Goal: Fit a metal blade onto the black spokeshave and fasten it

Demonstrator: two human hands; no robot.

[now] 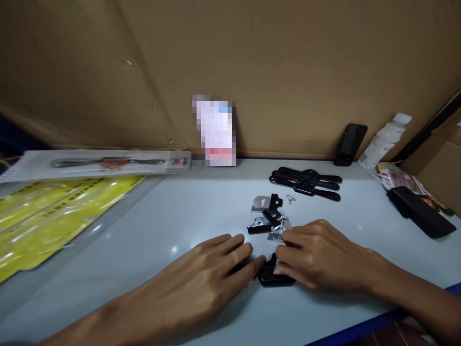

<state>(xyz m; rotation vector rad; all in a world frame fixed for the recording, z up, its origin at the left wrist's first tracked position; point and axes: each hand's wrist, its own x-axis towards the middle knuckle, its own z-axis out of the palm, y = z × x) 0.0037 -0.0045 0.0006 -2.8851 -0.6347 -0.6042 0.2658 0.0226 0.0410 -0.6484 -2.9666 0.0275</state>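
A black metal spokeshave (276, 278) lies on the table between my hands. My left hand (212, 274) is closed over its left handle, which it mostly hides, with the index fingertip at the middle body. My right hand (317, 257) has its fingers drawn together in a pinch over the right side; the thumb touches the body, and whatever is between the fingers is hidden. A black cap piece stands up from the body. Just beyond lie loose black clamp plates (258, 225), a flat steel blade (260, 203) and small thumbscrews (290, 198).
Several black spokeshave bodies (306, 182) are stacked farther back. Yellow packaging (65, 211) and a bagged tool (108, 163) lie left. A blurred-out upright item (219, 134) leans on the cardboard wall (273, 72). A phone (351, 144), bottle (385, 142) and black case (421, 211) are right.
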